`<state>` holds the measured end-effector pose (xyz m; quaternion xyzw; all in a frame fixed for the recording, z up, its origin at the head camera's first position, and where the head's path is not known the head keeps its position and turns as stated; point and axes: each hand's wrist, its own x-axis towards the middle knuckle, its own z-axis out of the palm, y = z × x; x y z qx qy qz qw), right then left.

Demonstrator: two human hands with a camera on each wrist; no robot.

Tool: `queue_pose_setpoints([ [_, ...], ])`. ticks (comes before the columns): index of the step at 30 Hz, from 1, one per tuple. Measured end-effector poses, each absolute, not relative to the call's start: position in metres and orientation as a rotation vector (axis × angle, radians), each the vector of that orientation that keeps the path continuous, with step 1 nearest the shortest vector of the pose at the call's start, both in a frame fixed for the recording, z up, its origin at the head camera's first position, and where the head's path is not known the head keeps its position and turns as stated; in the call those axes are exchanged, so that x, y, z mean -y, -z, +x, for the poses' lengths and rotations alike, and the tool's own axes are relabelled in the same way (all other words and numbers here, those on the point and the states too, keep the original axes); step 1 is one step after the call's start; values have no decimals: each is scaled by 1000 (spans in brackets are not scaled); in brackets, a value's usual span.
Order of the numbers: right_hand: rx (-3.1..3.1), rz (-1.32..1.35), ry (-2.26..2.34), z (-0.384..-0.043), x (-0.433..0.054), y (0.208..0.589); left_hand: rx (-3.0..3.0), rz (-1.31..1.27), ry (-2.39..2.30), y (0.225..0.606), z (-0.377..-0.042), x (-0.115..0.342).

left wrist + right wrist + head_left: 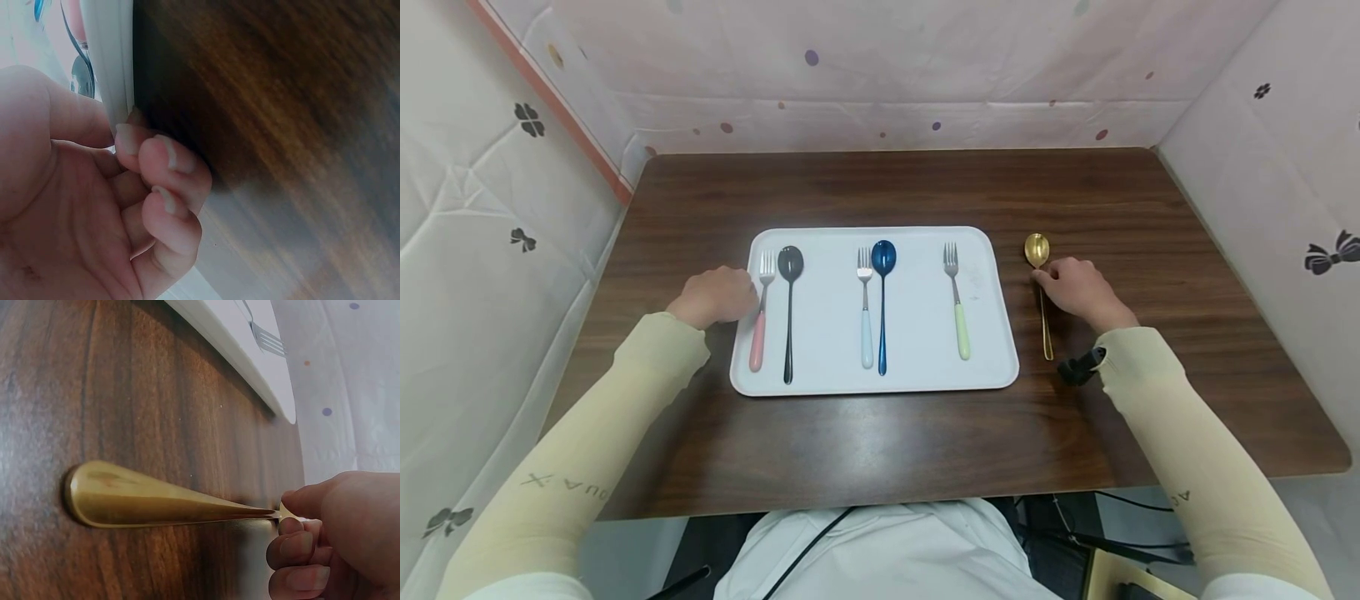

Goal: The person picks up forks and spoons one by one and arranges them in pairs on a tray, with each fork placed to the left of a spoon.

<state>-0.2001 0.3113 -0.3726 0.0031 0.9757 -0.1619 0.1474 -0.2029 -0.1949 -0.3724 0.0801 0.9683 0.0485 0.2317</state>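
Observation:
My right hand (1084, 292) pinches a gold spoon (1047, 333) by its neck, right of the tray. In the right wrist view the spoon's handle (137, 499) points away from the thumb and fingers, close over the wood. On the other side, my left hand (718, 297) holds the left rim of the white tray (910, 367), its thumb over the rim and its fingers curled at the outer side. Nearest that hand on the tray lie a fork with a pink handle (757, 342) and a dark grey spoon (789, 317).
In the tray's middle lie a light-blue-handled fork (867, 333) and a blue spoon (883, 317); farther right is a green-handled fork (961, 329). The brown table (880, 450) is bounded by a patterned cloth wall (880, 75) behind and by walls at both sides.

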Motion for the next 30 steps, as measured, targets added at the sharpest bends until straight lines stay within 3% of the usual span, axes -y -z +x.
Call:
queue_pose_setpoints([
  [30,-2813,16,364,-201,-308,379,-2674,208,-149,374,-203,196],
])
